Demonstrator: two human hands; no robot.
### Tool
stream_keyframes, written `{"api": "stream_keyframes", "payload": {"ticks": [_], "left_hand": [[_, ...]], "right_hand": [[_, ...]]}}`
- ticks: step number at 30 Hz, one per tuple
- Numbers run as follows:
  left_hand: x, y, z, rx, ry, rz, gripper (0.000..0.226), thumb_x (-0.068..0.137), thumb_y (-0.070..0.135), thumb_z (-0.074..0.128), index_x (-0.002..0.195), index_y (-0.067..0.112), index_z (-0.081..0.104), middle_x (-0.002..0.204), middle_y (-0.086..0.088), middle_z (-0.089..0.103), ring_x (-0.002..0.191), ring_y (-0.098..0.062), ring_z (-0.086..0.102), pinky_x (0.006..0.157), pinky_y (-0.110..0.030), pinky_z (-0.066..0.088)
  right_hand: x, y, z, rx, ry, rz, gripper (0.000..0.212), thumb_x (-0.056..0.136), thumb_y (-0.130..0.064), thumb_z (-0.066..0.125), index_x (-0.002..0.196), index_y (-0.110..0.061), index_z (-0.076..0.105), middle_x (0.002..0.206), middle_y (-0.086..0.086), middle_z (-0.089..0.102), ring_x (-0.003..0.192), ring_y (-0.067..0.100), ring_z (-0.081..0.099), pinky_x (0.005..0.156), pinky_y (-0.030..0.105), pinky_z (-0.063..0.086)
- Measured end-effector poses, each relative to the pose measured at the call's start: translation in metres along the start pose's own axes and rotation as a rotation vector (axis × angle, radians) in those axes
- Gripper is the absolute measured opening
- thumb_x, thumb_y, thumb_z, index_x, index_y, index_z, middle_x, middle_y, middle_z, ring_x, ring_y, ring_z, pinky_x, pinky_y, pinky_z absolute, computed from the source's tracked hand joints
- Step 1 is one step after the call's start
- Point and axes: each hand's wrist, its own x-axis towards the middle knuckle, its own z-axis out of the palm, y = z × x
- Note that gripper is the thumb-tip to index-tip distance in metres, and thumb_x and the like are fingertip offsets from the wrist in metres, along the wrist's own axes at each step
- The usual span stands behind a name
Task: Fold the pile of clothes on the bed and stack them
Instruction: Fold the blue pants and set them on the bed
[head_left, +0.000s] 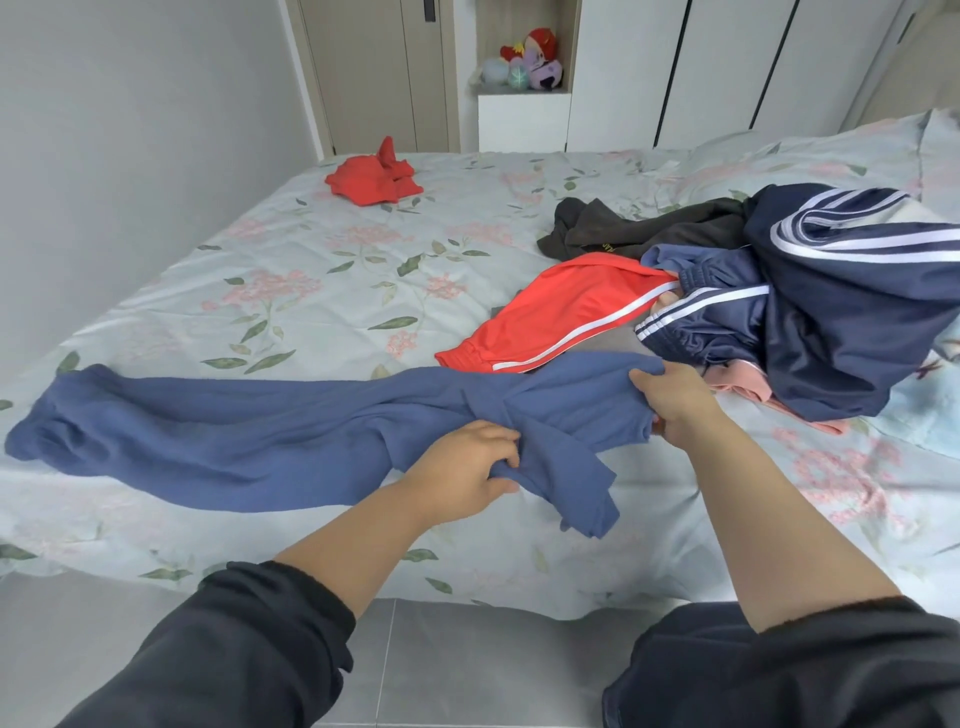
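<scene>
Blue sweatpants (234, 431): unfolded, stretched along the near edge of the bed (311, 249). Left grip (462, 462) clenches the bunched middle and right grip (670, 400) clutches the right-hand end.
Pile, right, unfolded: navy striped jacket (841, 322), red track pants (561, 306), dark garment (649, 228), pink garment (748, 387).
Red garment (371, 179), far corner: crumpled.
No stack is visible; the task is judged barely begun.

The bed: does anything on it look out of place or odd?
A crumpled red garment lies alone at the far side of the bed, apart from the pile on the right. The blue garment, gripped by the left hand and right hand, is twisted.
</scene>
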Motion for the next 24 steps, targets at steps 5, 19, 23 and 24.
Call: {"api": "stream_keyframes", "payload": {"ticks": [5,19,23,24], "left_hand": [[0.015,0.014,-0.030,-0.462,0.347,-0.339,0.021,0.089,0.004,0.059,0.070,0.014,0.060,0.069,-0.001,0.063,0.065,-0.012,0.055,0.068,-0.027,0.044],[0.017,0.020,-0.054,-0.645,-0.066,-0.456,0.021,0.095,0.023,0.057,0.088,0.012,0.073,0.085,0.003,0.072,0.079,-0.005,0.065,0.075,-0.019,0.050],[-0.001,0.013,-0.042,-0.441,-0.035,-0.469,0.022,0.094,0.013,0.055,0.090,0.009,0.076,0.085,0.007,0.072,0.086,-0.005,0.067,0.083,-0.019,0.048],[-0.004,0.011,-0.040,-0.410,0.059,-0.465,0.020,0.092,0.008,0.056,0.088,0.008,0.076,0.082,0.005,0.071,0.081,-0.008,0.067,0.080,-0.021,0.048]], "right_hand": [[-0.003,-0.006,-0.020,0.074,-0.049,-0.081,0.020,0.096,-0.005,0.048,0.113,-0.007,0.060,0.087,0.009,0.062,0.065,0.020,0.055,0.061,0.031,0.046],[-0.047,-0.002,0.029,-0.641,-0.298,-0.077,0.067,0.096,-0.056,0.031,0.068,-0.006,0.065,0.063,0.007,0.065,0.059,0.023,0.059,0.057,0.030,0.045],[-0.048,0.010,0.037,-0.846,-0.432,-0.128,0.044,0.088,-0.047,0.058,0.068,-0.008,0.058,0.070,0.005,0.058,0.064,0.016,0.050,0.057,0.025,0.037],[-0.045,0.012,0.036,-0.854,-0.428,-0.158,0.036,0.087,-0.038,0.062,0.069,-0.007,0.056,0.073,0.007,0.055,0.067,0.017,0.048,0.057,0.024,0.035]]}}
